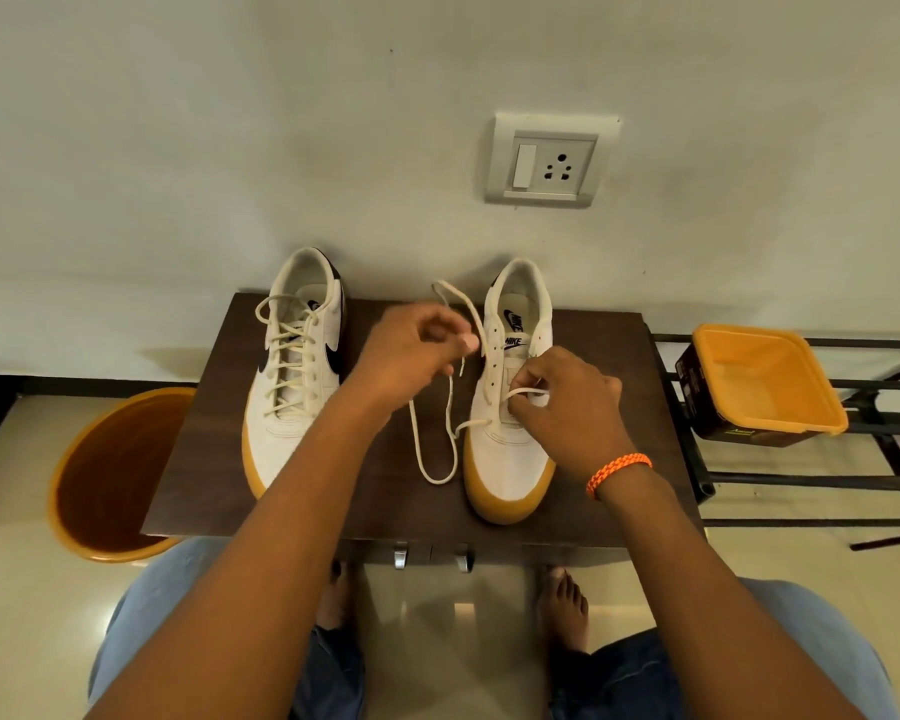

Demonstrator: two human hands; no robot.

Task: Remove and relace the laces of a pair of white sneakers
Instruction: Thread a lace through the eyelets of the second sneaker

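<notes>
Two white sneakers with tan soles stand toes toward me on a small dark wooden table. The left sneaker is fully laced with a cream lace. The right sneaker has its lace threaded only through the lowest eyelets, and a long loop of it lies on the table between the shoes. My left hand pinches one end of this lace above the table. My right hand rests on the right sneaker and pinches the lace at the eyelets.
An orange bucket stands on the floor left of the table. To the right a black metal rack carries a dark box with an orange lid. The wall with a socket plate is right behind the table. My bare feet are under the front edge.
</notes>
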